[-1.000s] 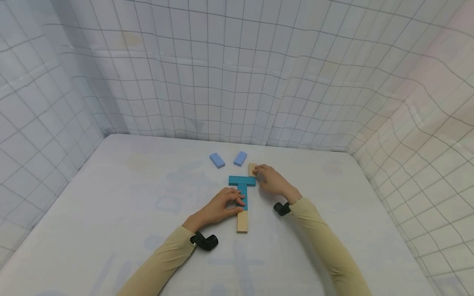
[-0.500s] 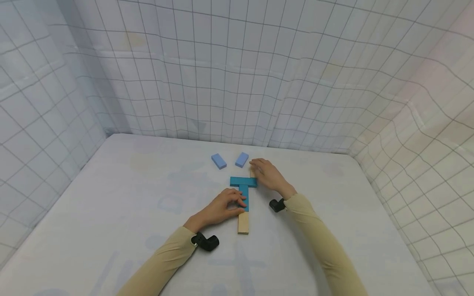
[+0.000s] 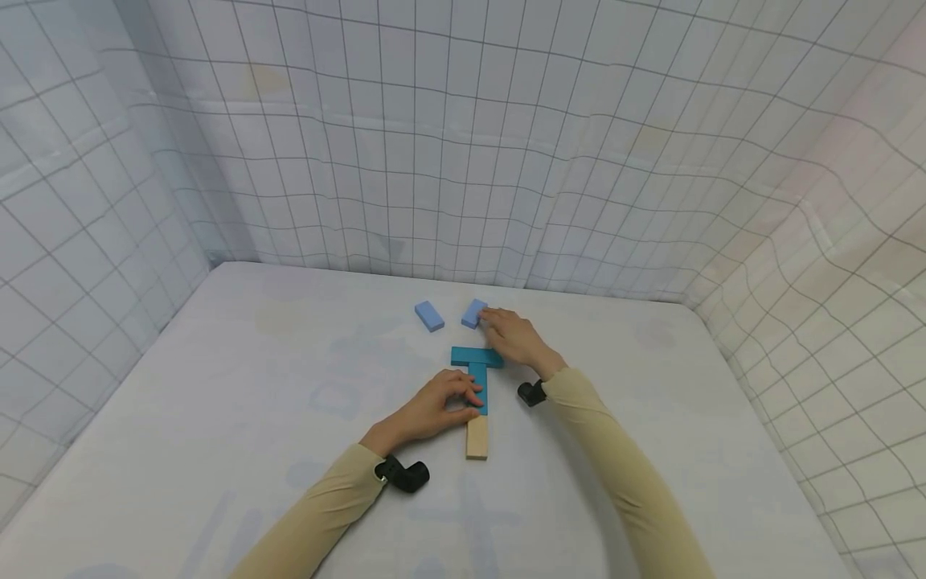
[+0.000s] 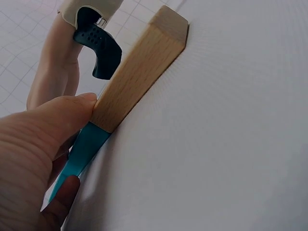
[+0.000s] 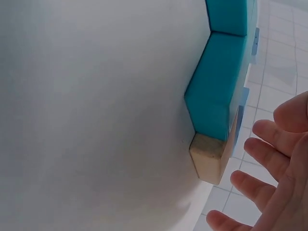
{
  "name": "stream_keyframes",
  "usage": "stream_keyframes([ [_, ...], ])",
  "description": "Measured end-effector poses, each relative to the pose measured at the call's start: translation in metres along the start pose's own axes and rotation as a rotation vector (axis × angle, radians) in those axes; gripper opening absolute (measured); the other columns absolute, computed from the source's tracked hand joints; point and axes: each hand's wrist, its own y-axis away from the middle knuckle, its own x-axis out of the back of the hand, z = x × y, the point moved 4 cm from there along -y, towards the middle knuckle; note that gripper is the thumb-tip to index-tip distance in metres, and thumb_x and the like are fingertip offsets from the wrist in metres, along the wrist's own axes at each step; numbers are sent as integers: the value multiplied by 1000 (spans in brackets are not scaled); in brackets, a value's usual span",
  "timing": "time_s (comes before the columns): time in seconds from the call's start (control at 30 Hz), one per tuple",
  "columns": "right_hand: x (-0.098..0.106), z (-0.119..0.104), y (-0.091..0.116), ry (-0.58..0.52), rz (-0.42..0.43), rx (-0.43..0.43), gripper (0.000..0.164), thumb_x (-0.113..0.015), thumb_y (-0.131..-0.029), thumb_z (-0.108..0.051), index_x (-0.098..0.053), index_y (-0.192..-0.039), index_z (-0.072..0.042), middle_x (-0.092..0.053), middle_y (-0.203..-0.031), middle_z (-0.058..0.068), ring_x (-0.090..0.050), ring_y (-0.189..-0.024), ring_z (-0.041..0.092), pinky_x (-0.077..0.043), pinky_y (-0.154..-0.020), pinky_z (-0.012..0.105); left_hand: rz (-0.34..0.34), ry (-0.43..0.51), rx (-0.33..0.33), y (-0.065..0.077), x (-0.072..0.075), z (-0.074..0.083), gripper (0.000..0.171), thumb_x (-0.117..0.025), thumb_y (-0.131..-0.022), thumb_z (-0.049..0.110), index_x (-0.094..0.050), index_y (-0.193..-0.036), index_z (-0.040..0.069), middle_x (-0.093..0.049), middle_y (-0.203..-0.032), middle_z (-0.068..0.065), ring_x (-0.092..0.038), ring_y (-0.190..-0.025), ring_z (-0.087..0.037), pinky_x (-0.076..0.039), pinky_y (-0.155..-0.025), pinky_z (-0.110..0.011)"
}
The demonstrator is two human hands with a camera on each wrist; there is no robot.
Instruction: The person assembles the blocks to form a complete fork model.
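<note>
1. The white-covered table (image 3: 253, 402) carries everything; gridded white sheets (image 3: 463, 145) rise past its far edge, beyond the teal crossbar (image 3: 473, 356), the landmark here.
2. The left hand (image 3: 434, 402) lies on the near side of the crossbar, touching the teal stem (image 3: 478, 371). Its fingers bend loosely over the stem and the thumb rests by the seam; whether it grips, I cannot tell.
3. The right hand (image 3: 517, 336) is over the crossbar's right end and just beyond it, palm down. The right wrist view shows the digits spread apart, holding nothing.
4. The crossbar and stem, both flat, smooth and evenly teal, meet in a T, the stem running from the crossbar's middle towards the person.
5. Nearest the person from the crossbar, the near wood block (image 3: 477, 438) continues the stem's line: pale, fine-grained, end against end. Against the crossbar's right end, on its far side, is the far wood block (image 5: 207, 161), seen from the right wrist.
6. Smallest, beyond the crossbar and apart from it, are two plain pale-blue blocks. The right pale-blue block (image 3: 473, 314) lies just left of the right hand's fingertips, contact unclear; its long axis slants, far end to the right. The right hand is clearly nearer. The left pale-blue block (image 3: 430, 316) slants the opposite way, beyond the crossbar's left end.
</note>
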Motion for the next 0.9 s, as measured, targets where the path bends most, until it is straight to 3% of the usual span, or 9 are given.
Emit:
stream_keyframes([
  [0.27, -8, -2, -4, 56, -114, -41, 50, -27, -101, -21, -33, -148, -8, -27, -153, 8, -19, -140, 34, -20, -106, 58, -9, -7, 12, 0, -1, -1, 8, -68, -89, 16, -68, -97, 13, -58, -122, -6, -42, -125, -27, -29, -106, -45],
  [0.9, -7, -3, 0, 110, -84, -15, 46, -31, -100, -18, -40, -145, -9, -34, -149, 8, -24, -138, 32, -22, -106, 58, 5, -7, 3, -1, 0, -1, 7, -69, -88, 15, -68, -95, 13, -58, -118, -6, -44, -124, -27, -30, -106, -45],
])
